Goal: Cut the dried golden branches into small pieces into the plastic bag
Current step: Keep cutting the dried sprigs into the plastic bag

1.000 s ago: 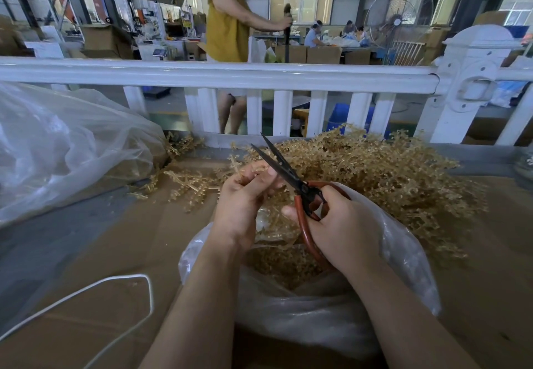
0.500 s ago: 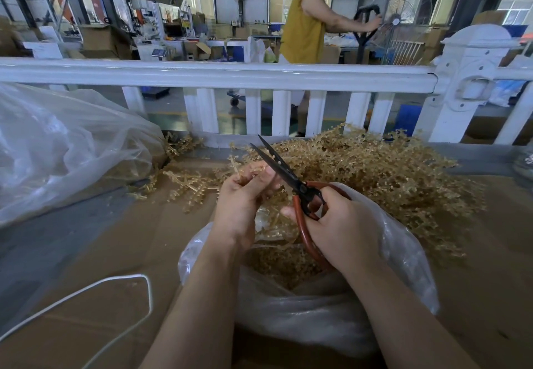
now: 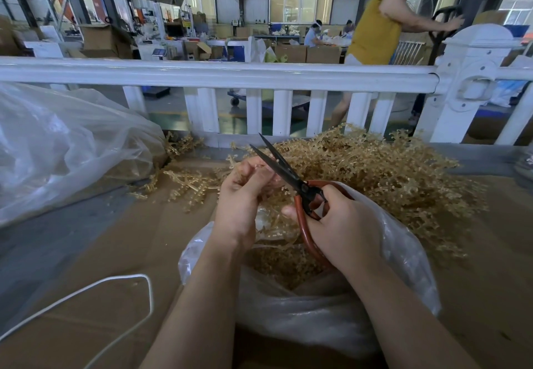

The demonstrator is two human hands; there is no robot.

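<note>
Two bare hands work above a clear plastic bag (image 3: 331,319) that stands open on the brown cardboard surface (image 3: 95,253). The left hand (image 3: 245,195) has its fingers curled together around a golden sprig (image 3: 261,168), pinching it just beside the blades. The right hand (image 3: 343,227) grips the scissors (image 3: 291,179) by their red-brown handle loops, thumb through one loop and fingers wrapped round the other; the dark blades stand slightly parted, points aimed away and to the left, over the left hand's fingertips. Cut golden pieces (image 3: 285,264) lie inside the bag, under both hands. Behind the bag, a big heap of dried golden branches (image 3: 389,175) spreads across the surface up to the white railing (image 3: 230,75), and a few loose sprigs (image 3: 187,184) lie to the left of it. A larger crumpled plastic sheet (image 3: 66,143) sits at far left, and a white cord (image 3: 121,282) loops across the near left corner. Beyond the railing, a person in a yellow top (image 3: 375,31) pushes a black handle.
</note>
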